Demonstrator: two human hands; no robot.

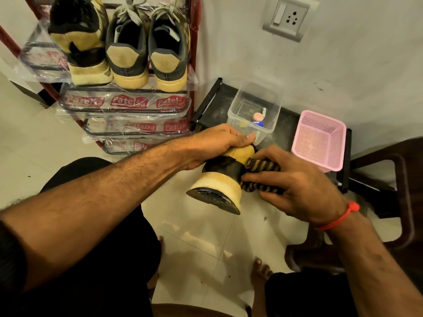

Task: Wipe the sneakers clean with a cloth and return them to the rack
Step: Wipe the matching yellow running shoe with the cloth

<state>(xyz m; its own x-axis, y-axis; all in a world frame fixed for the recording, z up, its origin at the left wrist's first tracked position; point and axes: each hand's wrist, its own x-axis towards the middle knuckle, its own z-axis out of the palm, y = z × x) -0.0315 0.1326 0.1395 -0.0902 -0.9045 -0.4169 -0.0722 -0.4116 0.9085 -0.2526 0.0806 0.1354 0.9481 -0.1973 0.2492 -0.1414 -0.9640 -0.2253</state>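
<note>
Tiled floor, rack (192, 65) holding three sneakers. Right of rack, our left hand (219, 145) grips the fourth sneaker (219, 179); right hand (295, 181) fingers clamp cloth (261, 167) against it. Wiping underway, return pending.

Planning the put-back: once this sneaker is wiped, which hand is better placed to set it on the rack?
Probably the left hand: it already holds the sneaker and is nearer the rack. The right hand holds the striped cloth.
</note>
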